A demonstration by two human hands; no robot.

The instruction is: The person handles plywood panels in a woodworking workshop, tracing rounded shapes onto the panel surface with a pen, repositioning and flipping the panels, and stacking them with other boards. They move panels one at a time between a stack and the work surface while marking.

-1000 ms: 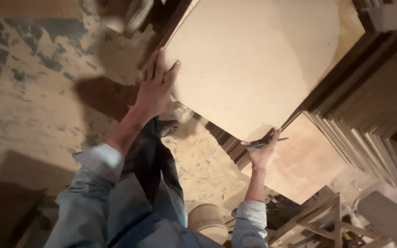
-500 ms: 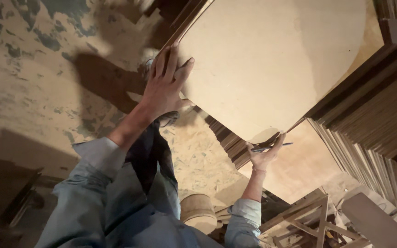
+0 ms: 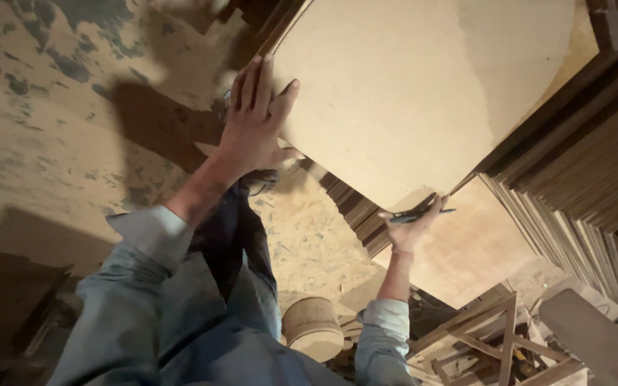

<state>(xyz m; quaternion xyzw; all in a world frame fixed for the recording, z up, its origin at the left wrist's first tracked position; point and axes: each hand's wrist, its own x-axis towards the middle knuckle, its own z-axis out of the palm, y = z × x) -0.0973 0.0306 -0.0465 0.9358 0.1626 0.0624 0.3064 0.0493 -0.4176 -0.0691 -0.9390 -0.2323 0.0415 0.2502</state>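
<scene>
Wood board (image 3: 409,93) big, so my left hand (image 3: 255,121) lies flat, steadying edge; right hand (image 3: 413,225) props corner, pinching pencil (image 3: 420,211).

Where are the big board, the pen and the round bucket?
board (image 3: 409,93), head view, middle of its pale flat face.
pen (image 3: 423,213), head view, middle of the dark shaft lying across the right hand.
bucket (image 3: 311,325), head view, its rounded side wall.

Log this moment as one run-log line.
left hand: flat on edge of large pale tan wooden board | right hand: under board's lower corner, holding thin dark pen-like tool | stacked wooden panels at right
</scene>
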